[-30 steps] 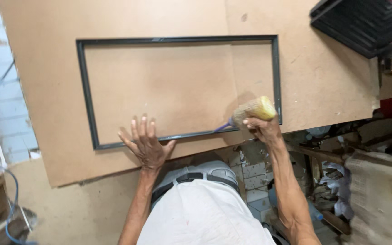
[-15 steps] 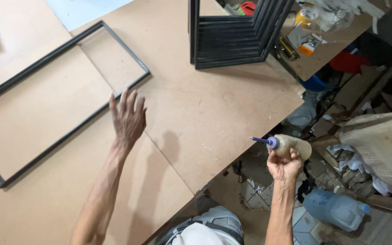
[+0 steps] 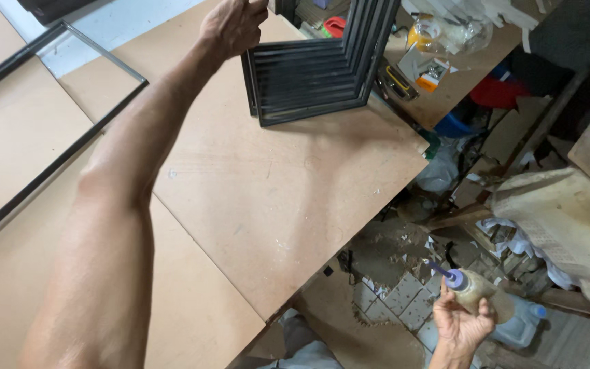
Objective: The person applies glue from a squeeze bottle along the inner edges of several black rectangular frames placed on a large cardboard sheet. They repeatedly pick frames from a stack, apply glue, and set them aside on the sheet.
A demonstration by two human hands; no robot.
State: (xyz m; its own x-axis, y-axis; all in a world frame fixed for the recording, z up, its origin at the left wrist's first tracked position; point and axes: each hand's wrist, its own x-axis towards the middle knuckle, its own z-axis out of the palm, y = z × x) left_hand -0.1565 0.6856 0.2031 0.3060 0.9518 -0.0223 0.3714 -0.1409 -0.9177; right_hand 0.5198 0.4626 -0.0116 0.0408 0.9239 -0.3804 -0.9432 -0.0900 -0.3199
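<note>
1. A broad worktop of pale brown fibreboard sheets (image 3: 288, 205) is filling most of the head camera's view, with a cluttered, debris-strewn floor of grey paving tiles (image 3: 390, 297) showing beyond its near corner.

2. A thin black rectangular metal frame (image 3: 56, 154) is lying flat on the board at the far left, only partly in view and well apart from both hands.

3. A stack of black ribbed picture-frame mouldings (image 3: 308, 75), nested corner to corner, is sitting near the top edge of the worktop, beside a bench littered with tape, tools and packaging.

4. The person's left hand (image 3: 230, 24) is reaching out at arm's length to the stack's upper left corner; the fingers are curling at its edge, though whether they are gripping it or only touching it cannot be told, as the fingertips are running out of view.

5. The right hand (image 3: 462, 321) is hanging low over the floor, off the table, its fingers wrapping closed around a soft translucent glue bottle with a purple nozzle (image 3: 469, 287) pointing up and left.

6. Judging by this, the thin frame is finished with for now, and no moulding has yet been lifted from the stack or glued.
</note>
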